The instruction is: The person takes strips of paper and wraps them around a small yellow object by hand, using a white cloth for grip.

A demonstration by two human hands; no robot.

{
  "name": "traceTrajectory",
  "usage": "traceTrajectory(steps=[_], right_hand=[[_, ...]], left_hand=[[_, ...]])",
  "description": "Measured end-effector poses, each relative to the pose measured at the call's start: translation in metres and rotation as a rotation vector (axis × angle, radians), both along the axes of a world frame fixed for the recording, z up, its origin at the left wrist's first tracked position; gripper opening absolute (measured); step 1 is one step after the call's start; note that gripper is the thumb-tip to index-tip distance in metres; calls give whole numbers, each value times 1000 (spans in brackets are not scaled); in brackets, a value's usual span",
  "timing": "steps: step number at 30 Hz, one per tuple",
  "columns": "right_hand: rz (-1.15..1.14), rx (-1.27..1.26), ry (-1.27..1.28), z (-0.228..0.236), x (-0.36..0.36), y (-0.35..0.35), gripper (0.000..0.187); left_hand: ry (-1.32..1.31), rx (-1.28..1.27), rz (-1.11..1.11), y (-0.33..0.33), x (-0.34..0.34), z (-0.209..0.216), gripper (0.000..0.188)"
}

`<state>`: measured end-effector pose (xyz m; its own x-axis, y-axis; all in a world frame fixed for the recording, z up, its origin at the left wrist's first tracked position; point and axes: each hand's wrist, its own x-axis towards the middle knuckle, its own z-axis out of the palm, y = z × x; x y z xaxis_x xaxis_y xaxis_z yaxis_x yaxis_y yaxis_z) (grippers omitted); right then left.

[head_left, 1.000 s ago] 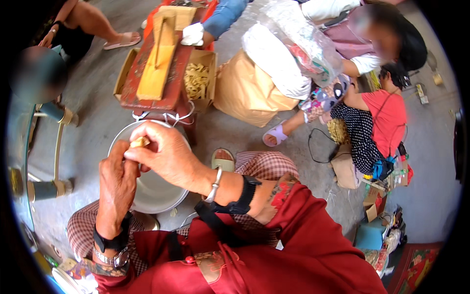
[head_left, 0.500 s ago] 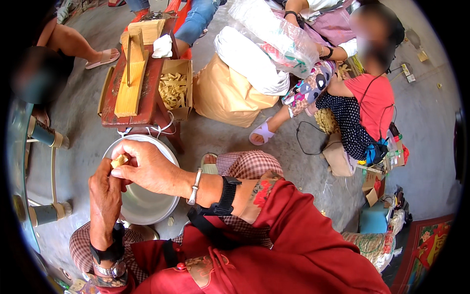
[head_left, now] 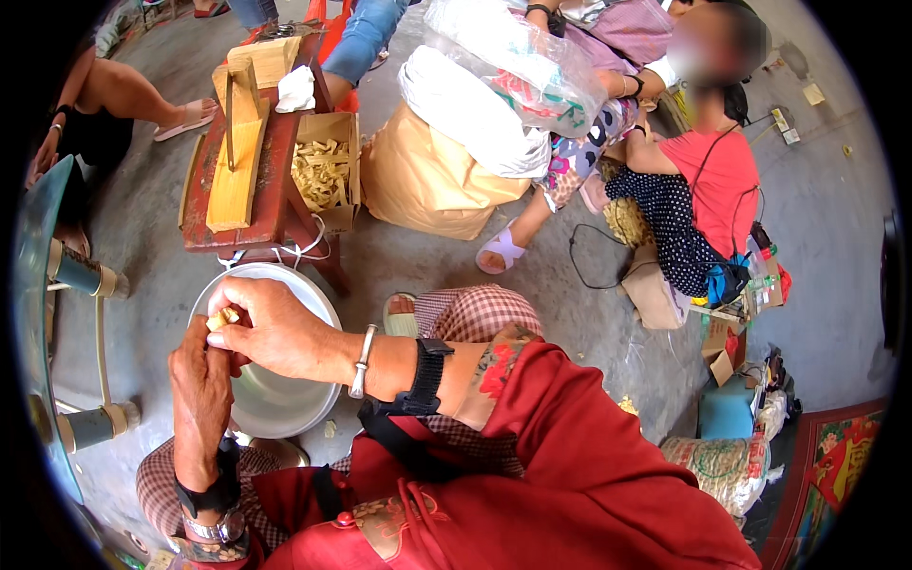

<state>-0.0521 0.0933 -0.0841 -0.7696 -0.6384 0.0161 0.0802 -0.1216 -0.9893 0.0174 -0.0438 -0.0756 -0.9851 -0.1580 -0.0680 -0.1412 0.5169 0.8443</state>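
A small pale-yellow folded piece [head_left: 223, 318] is pinched between my two hands; its exact kind is too small to tell. My right hand [head_left: 277, 325] reaches across from the right, its thumb and forefinger closed on the piece. Below and to the left, my left hand [head_left: 199, 382] has its fingers bent up against the same piece. Both hands are over the left part of a pale round basin [head_left: 318, 418], which stands on the floor between my knees. The hands hide part of the basin's inside.
Ahead stands a red wooden bench [head_left: 204, 204] bearing a yellow wooden board [head_left: 237, 180] with an upright blade. Beside it, a cardboard box [head_left: 347, 180] holds many yellow folded pieces. A large tan sack [head_left: 427, 180] and a seated person [head_left: 708, 180] are farther right. A glass-topped table [head_left: 38, 313] edges the left.
The surroundings have shifted slightly left in the view. Both hands keep their hold, and the small yellow piece sits at a slightly different angle between the fingers.
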Motion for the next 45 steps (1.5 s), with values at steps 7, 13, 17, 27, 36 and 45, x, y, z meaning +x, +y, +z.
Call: traceTrajectory(steps=[7,13,17,27,36,45], right_hand=[[-28,45,35,3,0,3,14],[-102,117,198,-7,1,0,16],[-122,113,253,-9,1,-1,16],[-42,36,59,1,1,3,14],[-29,20,3,1,-2,5,16],[-15,-61,-95,2,-5,2,21]], left_hand=[[-34,-11,14,5,-1,4,22],[-15,-28,3,4,-1,0,19],[-57,-19,6,6,-1,6,16],[-38,-51,7,6,-1,9,15],[-41,-20,13,8,0,9,13],[115,4,64,13,2,12,8]])
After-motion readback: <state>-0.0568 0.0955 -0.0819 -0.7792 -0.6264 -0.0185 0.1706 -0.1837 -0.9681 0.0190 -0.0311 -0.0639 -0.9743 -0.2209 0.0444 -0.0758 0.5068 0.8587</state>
